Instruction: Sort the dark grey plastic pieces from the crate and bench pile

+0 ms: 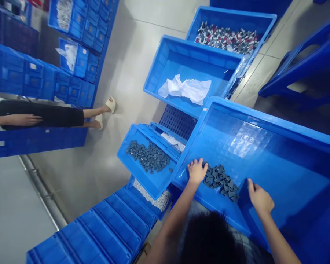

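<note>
Inside a large blue plastic crate (pixel 264 123) lies a heap of small dark grey pieces (pixel 221 182), possibly rubber or plastic. My left hand (pixel 197 171) rests at the heap's left end, its fingers touching or nearly touching the pieces, with nothing visible in it. My right hand (pixel 260 197) sits just beyond the heap's right end, its fingers bunched. Its palm side is hidden, so I cannot tell if it holds a piece. Faint clear plastic lies on the crate's floor (pixel 243 139).
Left of my crate, a smaller blue crate (pixel 133 145) holds similar dark pieces. Farther off are crates of white material and mixed pieces (pixel 227 38). A co-worker's hand (pixel 23 120) and black-clad legs stand among stacked blue crates (pixel 24 75) on the grey floor.
</note>
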Tool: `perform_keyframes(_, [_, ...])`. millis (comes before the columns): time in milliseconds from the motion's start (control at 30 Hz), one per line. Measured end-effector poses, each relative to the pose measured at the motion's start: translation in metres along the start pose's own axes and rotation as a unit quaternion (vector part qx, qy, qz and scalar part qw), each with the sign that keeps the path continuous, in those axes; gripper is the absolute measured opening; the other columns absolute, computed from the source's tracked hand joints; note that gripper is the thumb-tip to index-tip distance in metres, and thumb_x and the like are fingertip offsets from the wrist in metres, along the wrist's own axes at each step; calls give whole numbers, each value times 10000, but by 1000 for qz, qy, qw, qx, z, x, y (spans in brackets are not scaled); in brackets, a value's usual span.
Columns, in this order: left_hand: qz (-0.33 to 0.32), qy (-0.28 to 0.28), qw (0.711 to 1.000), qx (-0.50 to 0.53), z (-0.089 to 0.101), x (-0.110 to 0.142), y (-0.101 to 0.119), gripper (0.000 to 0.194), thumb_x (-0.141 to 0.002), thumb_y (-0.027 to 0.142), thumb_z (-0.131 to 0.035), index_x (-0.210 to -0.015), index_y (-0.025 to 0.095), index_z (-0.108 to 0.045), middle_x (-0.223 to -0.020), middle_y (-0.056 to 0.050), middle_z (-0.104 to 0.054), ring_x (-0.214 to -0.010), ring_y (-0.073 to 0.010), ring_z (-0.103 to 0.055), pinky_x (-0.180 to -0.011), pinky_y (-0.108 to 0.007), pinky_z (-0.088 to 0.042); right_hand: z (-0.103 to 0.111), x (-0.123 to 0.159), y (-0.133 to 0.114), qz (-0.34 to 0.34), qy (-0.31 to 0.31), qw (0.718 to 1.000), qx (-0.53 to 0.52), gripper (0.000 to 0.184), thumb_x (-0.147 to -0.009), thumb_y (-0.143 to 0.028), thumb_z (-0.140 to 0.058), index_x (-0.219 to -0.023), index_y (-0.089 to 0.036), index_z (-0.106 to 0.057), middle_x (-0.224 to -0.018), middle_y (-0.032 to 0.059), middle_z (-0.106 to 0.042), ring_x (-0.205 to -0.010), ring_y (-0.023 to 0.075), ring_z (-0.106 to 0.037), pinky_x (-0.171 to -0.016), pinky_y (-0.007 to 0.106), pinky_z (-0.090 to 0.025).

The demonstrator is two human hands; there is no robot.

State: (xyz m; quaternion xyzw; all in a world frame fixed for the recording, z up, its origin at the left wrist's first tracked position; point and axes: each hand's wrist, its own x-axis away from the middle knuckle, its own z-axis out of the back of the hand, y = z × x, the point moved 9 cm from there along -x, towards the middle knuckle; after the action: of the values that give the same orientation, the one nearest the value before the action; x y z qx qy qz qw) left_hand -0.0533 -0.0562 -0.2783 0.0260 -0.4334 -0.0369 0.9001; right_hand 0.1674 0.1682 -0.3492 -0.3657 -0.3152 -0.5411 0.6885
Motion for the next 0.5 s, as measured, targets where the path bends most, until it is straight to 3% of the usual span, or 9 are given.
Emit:
perform_keyframes(100, [-11,-58,998,36,-18,0,13,334,-939,354,-486,-1108,149,-686,-1116,-176,-683,-1148,-324,-604,-1018,-472,-449,-39,17,4,-91,-115,987,-61,361,-919,-493,-569,-900,-136,-619,-874,34,-627,-805,138,-600,-779,345,-528])
perform_keyframes(233, [-58,-127,982,123,-49,9,34,252,-898,365,-585,-1072,239,-717,-1113,-57,-725,-1093,-215,-654,-975,-290,-494,-91,48,-29,-130,-195,943,-234,409,-949,-519,-507,-979,-127,-622,-857,30,-634,-734,121,-606,-698,306,-540])
perform_keyframes(367, [-56,-110,974,190,-68,24,40,325,-951,294,-489,-1210,193,-658,-1248,-68,-672,-1178,-172,-615,-1025,-252,-469,-118,67,-67,-107,-165,879,-433,364,-950,-462,-532,-1074,-129,-611,-978,50,-642,-840,146,-625,-760,332,-550])
perform_keyframes(500, [-62,-58,973,213,-61,37,50,312,-935,200,-469,-1170,197,-675,-1202,-56,-683,-1153,-155,-625,-1026,-257,-478,-120,77,-78,-106,-107,790,-595,340,-950,-425,-541,-1125,-136,-587,-1042,65,-619,-881,155,-612,-775,344,-549])
